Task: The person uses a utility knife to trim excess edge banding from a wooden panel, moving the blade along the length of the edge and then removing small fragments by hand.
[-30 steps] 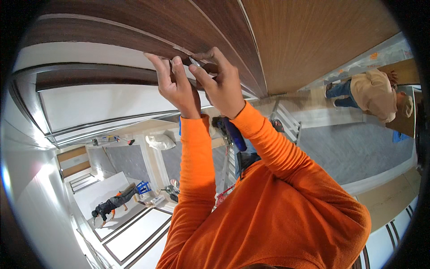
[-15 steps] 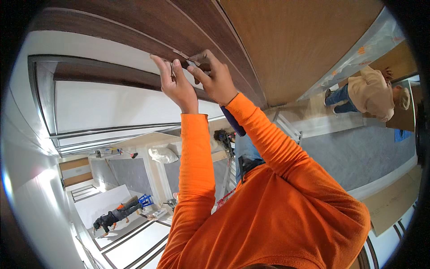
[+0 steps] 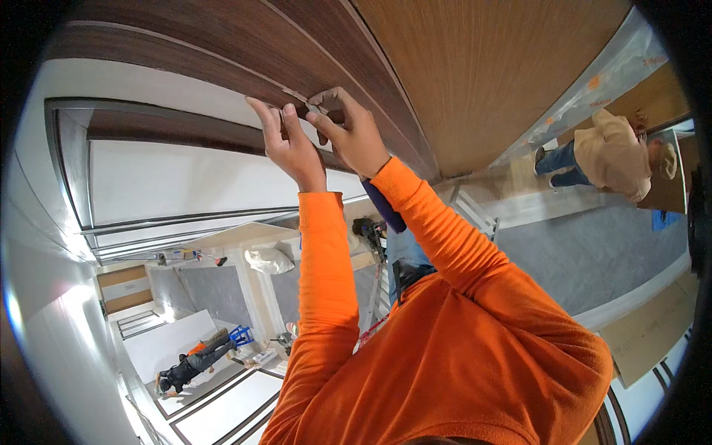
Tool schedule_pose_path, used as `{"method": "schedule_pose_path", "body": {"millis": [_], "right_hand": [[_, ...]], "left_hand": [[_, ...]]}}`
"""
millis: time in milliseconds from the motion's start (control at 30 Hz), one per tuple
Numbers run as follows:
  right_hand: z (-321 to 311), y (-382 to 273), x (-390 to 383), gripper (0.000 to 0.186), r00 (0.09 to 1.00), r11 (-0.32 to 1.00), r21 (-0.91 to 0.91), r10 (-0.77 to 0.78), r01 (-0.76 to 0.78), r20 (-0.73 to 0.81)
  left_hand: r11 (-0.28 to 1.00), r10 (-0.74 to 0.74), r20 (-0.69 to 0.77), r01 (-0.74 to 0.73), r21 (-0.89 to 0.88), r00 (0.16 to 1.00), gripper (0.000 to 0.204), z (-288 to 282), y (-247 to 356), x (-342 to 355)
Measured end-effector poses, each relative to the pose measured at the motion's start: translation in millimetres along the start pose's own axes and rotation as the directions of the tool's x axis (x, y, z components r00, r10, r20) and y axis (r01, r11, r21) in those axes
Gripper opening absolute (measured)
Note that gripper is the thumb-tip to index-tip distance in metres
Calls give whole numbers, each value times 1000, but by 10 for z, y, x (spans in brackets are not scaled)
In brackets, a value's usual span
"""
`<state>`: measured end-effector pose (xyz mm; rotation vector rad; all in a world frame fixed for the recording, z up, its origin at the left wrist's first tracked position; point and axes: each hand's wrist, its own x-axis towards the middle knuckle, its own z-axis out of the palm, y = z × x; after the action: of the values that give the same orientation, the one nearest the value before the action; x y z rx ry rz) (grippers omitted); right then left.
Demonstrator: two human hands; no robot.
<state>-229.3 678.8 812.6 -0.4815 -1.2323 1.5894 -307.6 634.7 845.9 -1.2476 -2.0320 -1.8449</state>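
There are two bare hands, one left hand [image 3: 295, 157] and one right hand [image 3: 362, 139], with two long orange fabric sleeves [image 3: 327, 274], and one small greyish piece [image 3: 312, 109] in the fingers. Farther away I count one rounded white sack [image 3: 269, 260], one blue stool [image 3: 241, 336] and one person in beige top and blue trousers [image 3: 612, 154].

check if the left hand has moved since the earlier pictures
No, not noticeably: the left hand stays just below the pale mark on the dark wood panel. The whole view has shifted a little.
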Motion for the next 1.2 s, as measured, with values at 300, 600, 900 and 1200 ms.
{"method": "schedule_pose_path", "body": {"millis": [300,600,900,1200], "right_hand": [[-6,77,-73,24,998,998,50,37,-35,-57],[17,1,-37,25,997,990,-135,-39,30,-63],[99,-84,-35,25,988,985,-166,-73,50,-133],[-14,-87,-20,25,999,999,24,32,-32,14]], "left_hand": [[996,9,-2,-9,-92,1000,74,2,-71,13],[999,-29,3,29,-37,1000,75,-15,-85,7],[994,-44,9,44,-101,999,72,38,55,-15],[997,-15,22,16,-73,1000,81,-12,-186,-4]]}}
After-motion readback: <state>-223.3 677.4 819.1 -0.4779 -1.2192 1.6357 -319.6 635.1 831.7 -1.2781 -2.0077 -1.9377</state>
